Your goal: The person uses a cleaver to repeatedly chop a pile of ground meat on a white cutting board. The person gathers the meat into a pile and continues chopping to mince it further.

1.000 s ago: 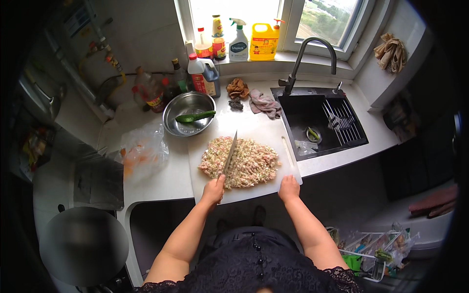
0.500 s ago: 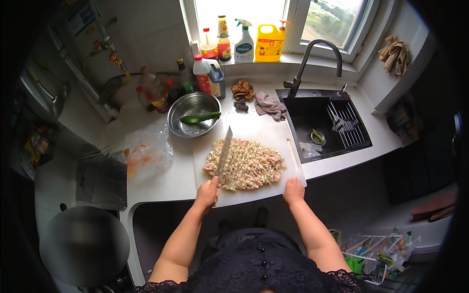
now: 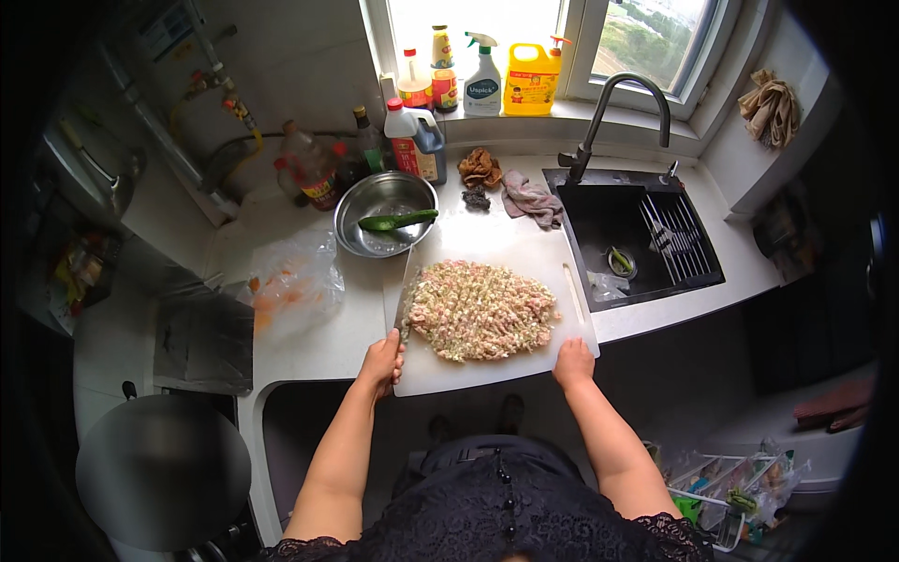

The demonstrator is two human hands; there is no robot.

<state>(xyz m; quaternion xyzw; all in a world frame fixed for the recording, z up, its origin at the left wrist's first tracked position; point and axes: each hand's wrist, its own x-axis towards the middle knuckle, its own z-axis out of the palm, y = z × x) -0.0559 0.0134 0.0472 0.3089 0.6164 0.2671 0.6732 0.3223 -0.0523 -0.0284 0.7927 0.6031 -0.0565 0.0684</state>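
A flat mound of minced meat point(image 3: 482, 314) mixed with pale green chopped bits lies on a white cutting board point(image 3: 449, 379) at the counter's front edge. At the board's left side, my left hand point(image 3: 382, 363) is closed round the handle of a knife point(image 3: 406, 298). Its blade points away from me and shows as a thin dark strip along the mound's left margin. My right hand point(image 3: 573, 361) has its fingers folded over the board's near right corner.
Behind the board stands a steel bowl point(image 3: 351, 232) with a green cucumber-like vegetable point(image 3: 398, 220). A clear plastic bag point(image 3: 298, 272) lies left, a black sink point(image 3: 599, 211) is right. A cloth point(image 3: 530, 199) and several bottles point(image 3: 412, 140) line the back.
My left hand has moved left with the knife, whose blade has turned from tilted across the mound to nearly edge-on beside it. My right hand stays at the board's corner.
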